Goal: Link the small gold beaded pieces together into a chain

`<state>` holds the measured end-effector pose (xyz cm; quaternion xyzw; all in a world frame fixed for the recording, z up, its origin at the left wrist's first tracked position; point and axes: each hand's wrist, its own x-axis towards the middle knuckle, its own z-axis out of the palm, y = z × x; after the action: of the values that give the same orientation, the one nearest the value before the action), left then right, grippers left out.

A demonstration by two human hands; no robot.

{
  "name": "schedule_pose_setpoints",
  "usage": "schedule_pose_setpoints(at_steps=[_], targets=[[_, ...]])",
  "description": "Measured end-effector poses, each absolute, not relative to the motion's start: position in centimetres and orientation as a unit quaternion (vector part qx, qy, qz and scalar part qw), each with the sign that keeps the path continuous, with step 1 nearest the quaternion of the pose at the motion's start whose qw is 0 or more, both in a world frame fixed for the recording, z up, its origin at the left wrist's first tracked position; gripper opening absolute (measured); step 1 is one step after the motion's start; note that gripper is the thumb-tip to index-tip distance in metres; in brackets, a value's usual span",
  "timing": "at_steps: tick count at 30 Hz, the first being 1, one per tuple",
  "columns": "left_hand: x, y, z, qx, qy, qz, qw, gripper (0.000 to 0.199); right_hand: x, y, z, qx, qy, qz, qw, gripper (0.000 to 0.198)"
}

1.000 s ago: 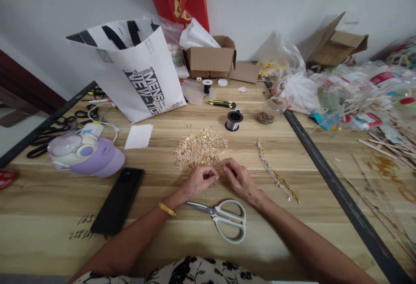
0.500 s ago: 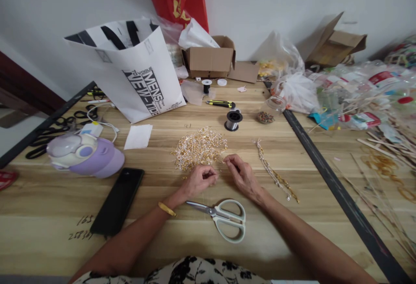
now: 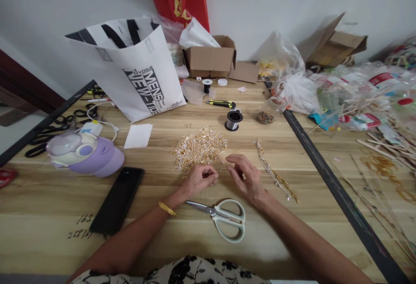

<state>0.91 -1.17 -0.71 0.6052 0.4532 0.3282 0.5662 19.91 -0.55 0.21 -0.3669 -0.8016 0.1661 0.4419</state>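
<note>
A loose pile of small gold and clear beads lies on the wooden table. At its near edge my left hand is closed in a pinch; what sits between the fingertips is too small to make out. My right hand hovers just right of the pile, thumb and fingers apart, with nothing visible in it. Scissors with pale handles lie between my forearms, blades toward the left. Right of my right hand rest gold and silver chains. A spool of fine wire stands beyond the pile.
On the left are a black phone, a purple bottle and a white paper bag. A glass jar and a yellow-black cutter sit farther back. Plastic bottles and thin sticks crowd the right side.
My right hand has spread its thumb and fingers apart from a pinch and shifted slightly right. My left hand stays pinched in the same place.
</note>
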Motion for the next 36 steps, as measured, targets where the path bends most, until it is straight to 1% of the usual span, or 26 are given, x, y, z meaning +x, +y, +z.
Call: schedule_pose_setpoints(at_steps=[5,9,12,17,25,29,36], targets=[[1.0,-1.2,-0.8,0.647,0.465,0.33,0.506,0.021,18.8,-1.2,-0.4,-0.371,-0.811,0.271,0.363,0.022],[1.1,-1.3,-0.5,0.677,0.479,0.323,0.455,0.019,18.4,-1.3,-0.2,-0.372,-0.808,0.311,0.336,0.016],[1.2,-1.4,-0.3,0.69,0.485,0.315,0.435,0.017,18.4,-1.2,-0.1,-0.379,-0.805,0.311,0.333,0.016],[1.2,-1.5,0.0,0.693,0.485,0.316,0.43,0.015,18.5,-1.1,-0.3,-0.386,-0.796,0.316,0.342,0.017],[1.2,-1.4,-0.1,0.691,0.476,0.33,0.432,0.013,18.2,-1.1,-0.2,-0.447,-0.721,0.399,0.348,0.022],[1.3,-1.4,-0.1,0.68,0.478,0.332,0.445,0.012,18.3,-0.9,-0.6,-0.453,-0.704,0.424,0.347,0.025],[1.3,-1.5,-0.1,0.69,0.476,0.333,0.432,0.011,18.3,-0.7,-1.2,-0.452,-0.663,0.484,0.35,0.026]])
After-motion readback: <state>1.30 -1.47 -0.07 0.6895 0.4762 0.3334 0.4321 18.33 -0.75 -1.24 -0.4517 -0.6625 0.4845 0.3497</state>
